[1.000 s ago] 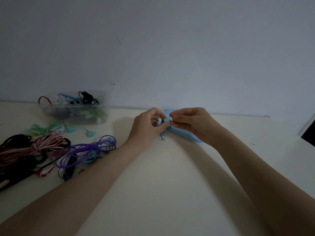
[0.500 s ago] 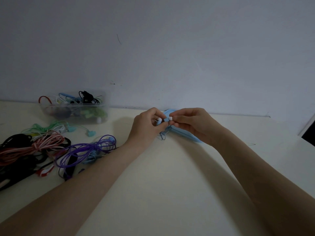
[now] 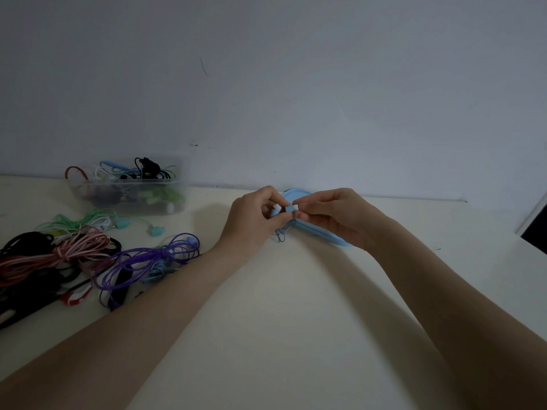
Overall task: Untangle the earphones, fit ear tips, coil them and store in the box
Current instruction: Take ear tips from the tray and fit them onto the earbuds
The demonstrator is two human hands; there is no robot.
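My left hand pinches a small blue earbud near the back of the table; a second white-tipped bud shows between its fingers. My right hand pinches a white ear tip against that blue earbud. A loop of thin blue cable hangs below my left hand. A light blue lid lies flat behind and under my hands. The clear plastic box stands at the back left with several coiled earphones inside.
A heap of tangled earphones lies at the left: purple cable, red-and-white cable, black cables and mint-green earphones. The wall runs close behind the table's back edge. A dark opening is at the far right.
The fingers of both hands have shifted slightly around the blue earbud and the white ear tip. The hands stay in the same place.
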